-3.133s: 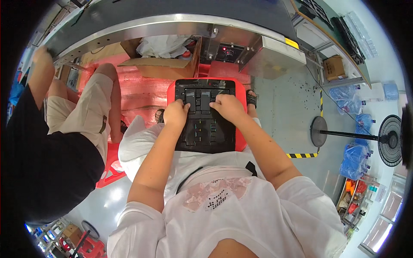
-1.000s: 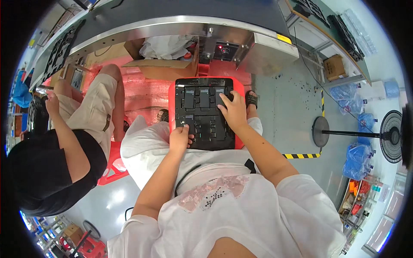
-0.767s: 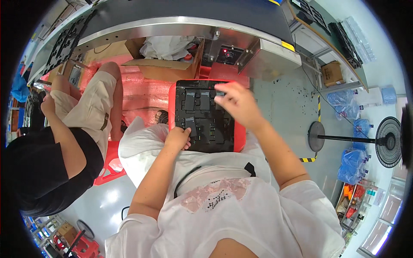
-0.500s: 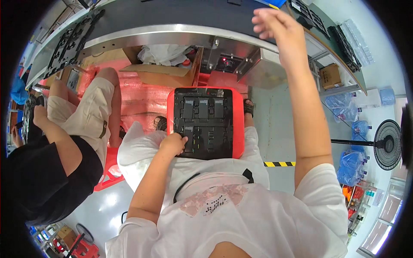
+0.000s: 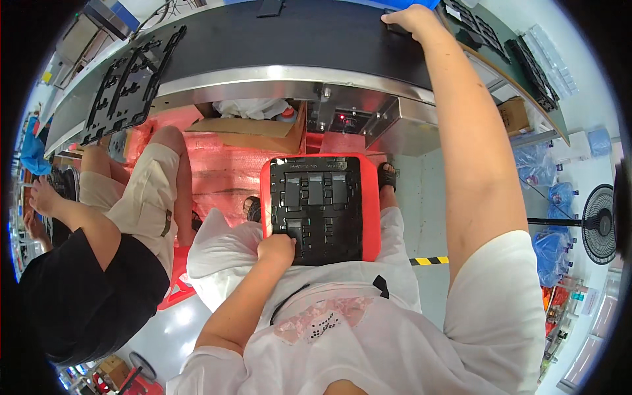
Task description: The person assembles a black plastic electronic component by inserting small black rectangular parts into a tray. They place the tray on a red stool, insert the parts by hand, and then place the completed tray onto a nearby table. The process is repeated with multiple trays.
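A black plastic tray (image 5: pixel 316 238) with shaped pockets lies on a red board (image 5: pixel 370 217) across my lap. Several dark rectangular pieces sit in its pockets, three of them in the upper row. My left hand (image 5: pixel 276 251) is closed on the tray's lower left edge, its fingertips beside the piece in the lower left pocket. Stretched far forward, my right hand (image 5: pixel 415 21) reaches the far right part of the dark bench top (image 5: pixel 316 46). Its fingers pinch a small flat black piece (image 5: pixel 396 27) there, partly hidden by the hand.
Another flat black piece (image 5: pixel 270 8) lies at the bench's far side. Black frames (image 5: pixel 128 89) overhang the bench's left end. A co-worker in a black shirt (image 5: pixel 99 289) sits at my left. Under the bench stands a cardboard box (image 5: pixel 263 135); a black fan (image 5: pixel 598 222) is at right.
My right hand has moved forward and down onto the bench and closed on the flat black piece. My left hand stays at the tray's edge. The whole view has shifted slightly.
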Motion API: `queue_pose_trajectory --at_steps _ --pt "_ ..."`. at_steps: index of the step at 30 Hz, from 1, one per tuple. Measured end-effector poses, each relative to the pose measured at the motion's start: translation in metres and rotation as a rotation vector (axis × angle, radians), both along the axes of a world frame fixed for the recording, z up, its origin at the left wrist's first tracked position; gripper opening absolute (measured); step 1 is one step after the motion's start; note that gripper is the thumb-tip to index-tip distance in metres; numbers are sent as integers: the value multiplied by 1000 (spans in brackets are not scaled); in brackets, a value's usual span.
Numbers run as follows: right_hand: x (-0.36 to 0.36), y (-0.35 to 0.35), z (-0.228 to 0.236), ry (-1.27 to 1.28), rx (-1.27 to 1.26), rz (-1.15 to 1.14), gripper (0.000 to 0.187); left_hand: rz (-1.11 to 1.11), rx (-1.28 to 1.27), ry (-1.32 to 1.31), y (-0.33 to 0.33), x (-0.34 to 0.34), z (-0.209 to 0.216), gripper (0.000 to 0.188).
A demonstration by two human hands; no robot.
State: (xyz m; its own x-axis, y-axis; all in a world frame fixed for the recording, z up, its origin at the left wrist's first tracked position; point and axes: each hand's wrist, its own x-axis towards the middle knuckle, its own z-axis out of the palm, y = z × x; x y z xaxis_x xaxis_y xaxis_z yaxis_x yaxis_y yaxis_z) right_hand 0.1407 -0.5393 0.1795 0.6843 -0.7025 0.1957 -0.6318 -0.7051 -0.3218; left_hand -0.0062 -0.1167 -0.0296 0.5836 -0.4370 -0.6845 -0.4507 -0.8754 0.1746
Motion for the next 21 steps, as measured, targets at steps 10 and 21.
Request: queue_pose_trajectory --at_steps 10,21 --pt "-85 22 10 -453 843 241 22 -9 -516 220 -65 78 174 48" --pt "-235 158 -59 -122 1426 296 24 -584 -823 -667 -274 270 182 54"
